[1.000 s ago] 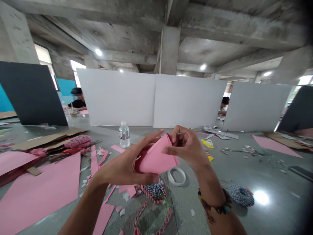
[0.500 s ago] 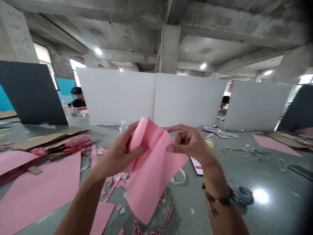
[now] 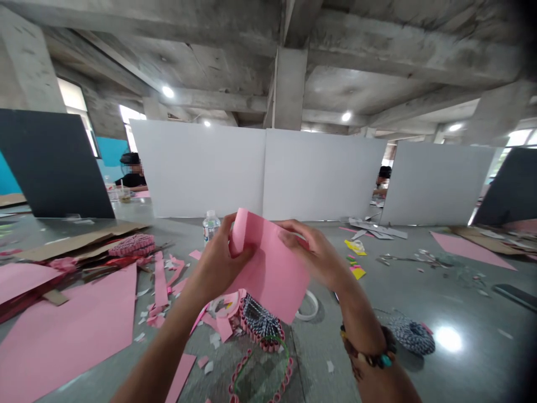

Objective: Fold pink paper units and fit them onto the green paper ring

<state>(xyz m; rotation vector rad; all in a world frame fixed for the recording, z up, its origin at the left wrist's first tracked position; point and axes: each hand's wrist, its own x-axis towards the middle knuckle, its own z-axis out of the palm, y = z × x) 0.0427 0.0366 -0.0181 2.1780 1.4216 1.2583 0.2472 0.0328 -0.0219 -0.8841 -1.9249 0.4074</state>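
Both my hands hold up a pink paper sheet (image 3: 272,268) above the grey table (image 3: 440,302). My left hand (image 3: 220,260) pinches the sheet's left edge, thumb in front. My right hand (image 3: 316,254) grips its upper right edge with curled fingers; a beaded bracelet is on that wrist. Below the sheet lie a black-and-white rolled-paper piece (image 3: 260,322) edged in pink and a wire loop with pink rolls (image 3: 260,375). A white tape ring (image 3: 308,307) lies partly hidden behind the sheet.
A large pink sheet (image 3: 62,330) and pink scraps cover the left of the table. A water bottle (image 3: 210,225) stands behind my hands. White partition boards (image 3: 260,173) stand at the back, with two people seated beyond. A woven coil (image 3: 409,333) lies right.
The folded pink paper has been opened out into a flatter sheet. Both hands shifted their grip to its upper edges, and the sheet now hangs shorter than half a second ago.
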